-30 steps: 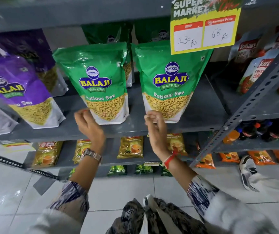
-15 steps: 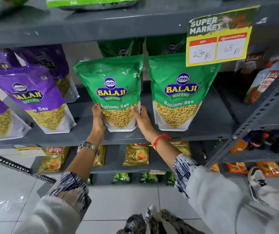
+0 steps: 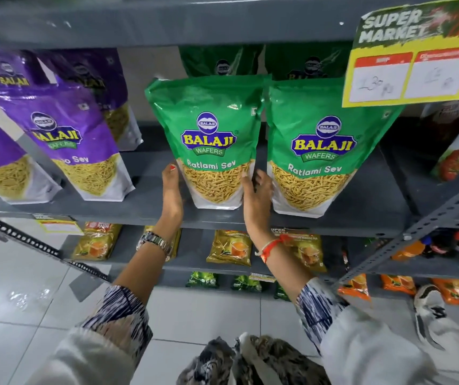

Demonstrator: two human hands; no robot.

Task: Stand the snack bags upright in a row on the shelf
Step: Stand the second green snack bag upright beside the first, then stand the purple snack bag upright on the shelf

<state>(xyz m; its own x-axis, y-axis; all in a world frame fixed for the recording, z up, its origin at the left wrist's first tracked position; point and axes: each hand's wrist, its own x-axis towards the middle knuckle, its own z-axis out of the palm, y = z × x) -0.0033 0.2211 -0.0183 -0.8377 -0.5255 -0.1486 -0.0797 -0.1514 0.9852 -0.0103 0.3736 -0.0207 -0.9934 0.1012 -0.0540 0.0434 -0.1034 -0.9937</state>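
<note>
Two green Balaji Ratlami Sev bags stand upright side by side on the grey shelf [image 3: 361,207]. My left hand [image 3: 172,191] presses the lower left edge of the left green bag [image 3: 211,140], and my right hand [image 3: 256,195] grips its lower right edge, in the gap beside the right green bag [image 3: 317,151]. The two bags touch near their tops. More green bags [image 3: 220,62] stand behind them. Purple Balaji bags [image 3: 70,140] lean at an angle on the same shelf to the left.
A yellow price card [image 3: 414,59] hangs from the shelf above at the upper right. Tea packets [image 3: 229,247] lie on the lower shelf. A perforated metal upright [image 3: 417,229] slants across the right side. A shoe [image 3: 428,309] rests on the tiled floor.
Both hands rose from the shelf edge onto the two sides of the left green bag. That bag now stands closer to the right one.
</note>
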